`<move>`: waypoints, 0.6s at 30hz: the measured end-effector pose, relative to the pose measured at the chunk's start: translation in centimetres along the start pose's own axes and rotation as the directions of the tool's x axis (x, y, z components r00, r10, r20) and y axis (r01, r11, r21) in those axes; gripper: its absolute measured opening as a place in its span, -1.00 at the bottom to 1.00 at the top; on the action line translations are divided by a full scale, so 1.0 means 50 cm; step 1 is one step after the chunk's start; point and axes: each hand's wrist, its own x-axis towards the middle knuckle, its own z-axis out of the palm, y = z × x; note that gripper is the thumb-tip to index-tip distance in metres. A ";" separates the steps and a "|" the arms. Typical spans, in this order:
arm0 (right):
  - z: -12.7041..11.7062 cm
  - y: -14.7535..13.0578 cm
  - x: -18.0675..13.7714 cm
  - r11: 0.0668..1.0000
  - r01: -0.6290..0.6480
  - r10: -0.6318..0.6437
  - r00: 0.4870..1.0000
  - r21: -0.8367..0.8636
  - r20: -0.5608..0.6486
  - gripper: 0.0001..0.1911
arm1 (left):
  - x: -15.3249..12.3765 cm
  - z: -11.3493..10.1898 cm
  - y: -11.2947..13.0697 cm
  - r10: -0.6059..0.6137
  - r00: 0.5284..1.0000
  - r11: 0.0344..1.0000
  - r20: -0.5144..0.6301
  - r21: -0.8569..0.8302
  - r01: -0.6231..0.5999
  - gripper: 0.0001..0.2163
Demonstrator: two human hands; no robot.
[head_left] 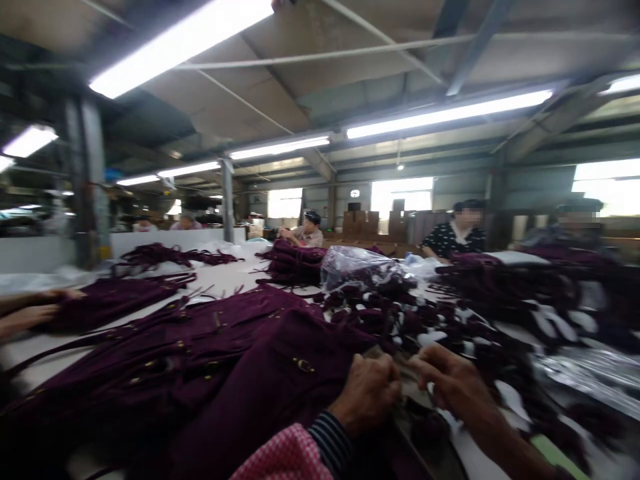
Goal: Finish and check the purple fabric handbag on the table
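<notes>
My left hand (pixel 369 392), below a striped cuff and a pink checked sleeve, is closed on the edge of a dark purple fabric bag (pixel 283 383). The bag bears a small gold-coloured buckle (pixel 303 365). Just right of it my right hand (pixel 447 379) has its fingers bent together by a grey-brown strip of material (pixel 407 380). What those fingers pinch, if anything, is too blurred to make out. More purple fabric with straps and metal fittings (pixel 200 333) lies to the left, against the bag.
A heap of dark purple pieces and white bits (pixel 425 320) spreads beyond my hands. Clear plastic (pixel 357 267) lies behind, more plastic sheeting (pixel 595 377) at right. Another person's hands (pixel 35 310) touch purple fabric at far left. Co-workers sit across the white table (pixel 225 272).
</notes>
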 end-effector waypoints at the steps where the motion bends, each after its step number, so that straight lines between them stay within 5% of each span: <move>1: 0.003 0.007 -0.002 0.999 -0.024 0.026 0.998 0.042 -0.054 -0.62 | 0.000 -0.002 -0.002 -0.002 1.000 0.999 -0.006 -0.051 0.002 -0.93; 5: 0.032 0.018 -0.006 0.974 -0.045 0.055 0.998 0.223 -0.041 -0.65 | -0.001 -0.009 -0.004 -0.026 0.999 0.981 -0.019 -0.192 0.022 -0.92; 11: 0.029 0.007 -0.018 0.959 -0.044 0.046 0.999 0.281 -0.001 -0.61 | -0.003 -0.011 -0.001 -0.077 0.997 0.851 -0.026 -0.523 0.052 -0.82; 18: 0.018 0.019 -0.021 0.964 -0.061 0.049 0.997 0.259 0.054 -0.66 | 0.000 -0.003 -0.004 -0.108 0.994 0.827 -0.027 -0.557 0.075 -0.86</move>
